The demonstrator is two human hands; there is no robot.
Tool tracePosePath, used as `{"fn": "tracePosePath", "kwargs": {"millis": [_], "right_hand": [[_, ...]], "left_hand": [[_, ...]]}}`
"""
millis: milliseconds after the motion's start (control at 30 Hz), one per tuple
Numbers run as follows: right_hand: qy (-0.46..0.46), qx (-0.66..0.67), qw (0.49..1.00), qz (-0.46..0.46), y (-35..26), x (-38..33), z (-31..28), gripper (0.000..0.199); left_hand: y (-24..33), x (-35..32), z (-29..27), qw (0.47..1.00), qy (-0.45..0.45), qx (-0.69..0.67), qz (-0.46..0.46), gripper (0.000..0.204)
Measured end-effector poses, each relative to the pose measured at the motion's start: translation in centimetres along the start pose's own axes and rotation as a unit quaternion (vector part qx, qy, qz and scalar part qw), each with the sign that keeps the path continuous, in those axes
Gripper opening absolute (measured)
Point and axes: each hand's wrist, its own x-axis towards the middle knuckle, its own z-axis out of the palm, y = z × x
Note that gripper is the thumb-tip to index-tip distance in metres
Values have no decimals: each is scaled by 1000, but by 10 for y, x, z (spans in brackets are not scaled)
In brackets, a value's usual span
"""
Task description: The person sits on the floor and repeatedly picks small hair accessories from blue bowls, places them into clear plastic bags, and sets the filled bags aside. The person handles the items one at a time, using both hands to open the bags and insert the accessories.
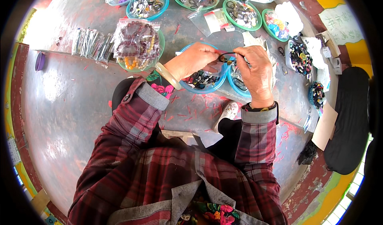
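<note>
A thin black elastic hair tie [227, 54] is stretched as a loop between my two hands, above the blue baskets. My left hand [196, 60] is closed, with its fingertips at the loop's left end and a small reddish strip [220, 51] beside them. My right hand [255, 71] pinches the other end between thumb and fingers. Right below, a round blue basket [205, 91] holds dark hair ties. A second blue basket [239, 91], partly covered by my right hand, stands against it with more dark pieces inside.
Left of my hands, bagged dark red beads [137, 43] lie on a green basket, beside a row of slim packets [92, 43]. Several baskets of accessories, including a green one [241, 13], line the far side. A white tray [299, 59] stands right; red scraps [191, 111] litter the floor.
</note>
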Motion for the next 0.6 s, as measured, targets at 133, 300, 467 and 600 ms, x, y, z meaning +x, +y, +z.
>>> {"fn": "tracePosePath", "kwargs": {"millis": [133, 300, 467, 600], "right_hand": [[20, -41, 998, -36, 2, -1, 4, 10], [13, -65, 995, -73, 1, 0, 6, 11], [-13, -83, 990, -116, 4, -2, 11, 12], [-33, -87, 986, -139, 1, -1, 12, 11]], "left_hand": [[-5, 3, -3, 1000, 11, 9, 11, 30], [-7, 6, -2, 994, 40, 97, 17, 28], [-7, 6, 0, 982, 36, 180, 51, 25], [-4, 5, -1, 967, 30, 248, 48, 25]]}}
